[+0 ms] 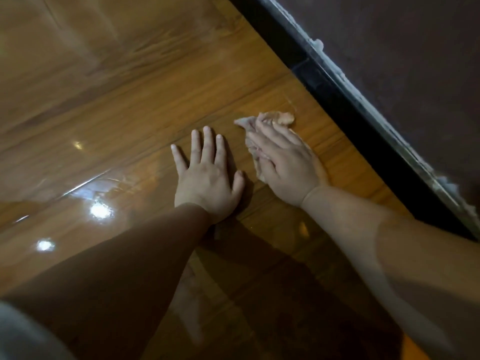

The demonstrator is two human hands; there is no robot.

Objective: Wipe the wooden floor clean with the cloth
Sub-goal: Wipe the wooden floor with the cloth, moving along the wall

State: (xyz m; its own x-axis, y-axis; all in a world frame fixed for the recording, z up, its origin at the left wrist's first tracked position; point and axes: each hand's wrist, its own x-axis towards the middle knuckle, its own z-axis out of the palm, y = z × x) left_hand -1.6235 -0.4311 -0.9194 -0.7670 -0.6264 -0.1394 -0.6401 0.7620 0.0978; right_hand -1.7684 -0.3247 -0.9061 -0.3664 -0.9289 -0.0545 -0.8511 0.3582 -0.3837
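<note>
Right of centre, the right hand [288, 165] presses the crumpled cloth [275, 119] with near-straight fingers onto the wooden floor [130, 113], while the left hand [207, 172] lies splayed and empty beside it, so the bracing palm could slip on these glossy boards.

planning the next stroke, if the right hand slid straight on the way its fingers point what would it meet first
Only bare floor, it seems. The right hand, pressing the cloth, points away and leftward, roughly along the dark skirting, not into it; depth there is unclear.
</note>
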